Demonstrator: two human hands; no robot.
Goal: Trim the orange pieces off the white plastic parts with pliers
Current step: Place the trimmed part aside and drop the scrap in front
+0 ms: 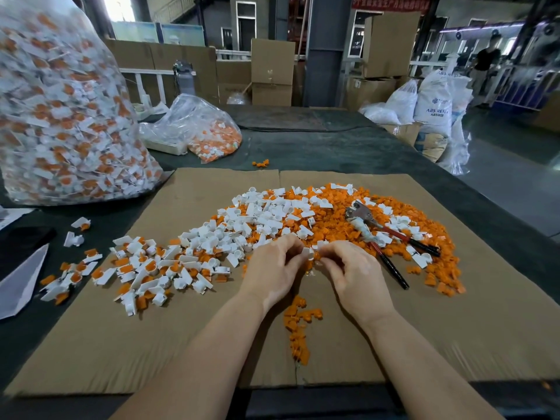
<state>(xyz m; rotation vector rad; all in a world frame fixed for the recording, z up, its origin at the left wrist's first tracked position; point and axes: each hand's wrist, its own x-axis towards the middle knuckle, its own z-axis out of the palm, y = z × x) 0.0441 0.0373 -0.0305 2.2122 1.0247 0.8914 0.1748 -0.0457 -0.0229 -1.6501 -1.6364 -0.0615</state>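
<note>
A white plastic part with an orange piece (309, 254) is pinched between my left hand (274, 268) and my right hand (353, 272), low over the cardboard sheet (454, 322). Behind my hands spreads a pile of white parts (251, 219), and a heap of loose orange pieces (336, 219) lies to its right. The pliers (378, 237), red and black handled, lie untouched on the orange heap right of my right hand. A small trail of orange pieces (298, 325) sits between my forearms. Untrimmed white-and-orange parts (145, 268) lie at the left.
A big clear bag of untrimmed parts (60, 110) stands at the far left. A smaller clear bag (209, 131) lies behind the cardboard. Cardboard boxes (272, 71) and white sacks (433, 107) stand beyond the table. A person (485, 65) stands far right.
</note>
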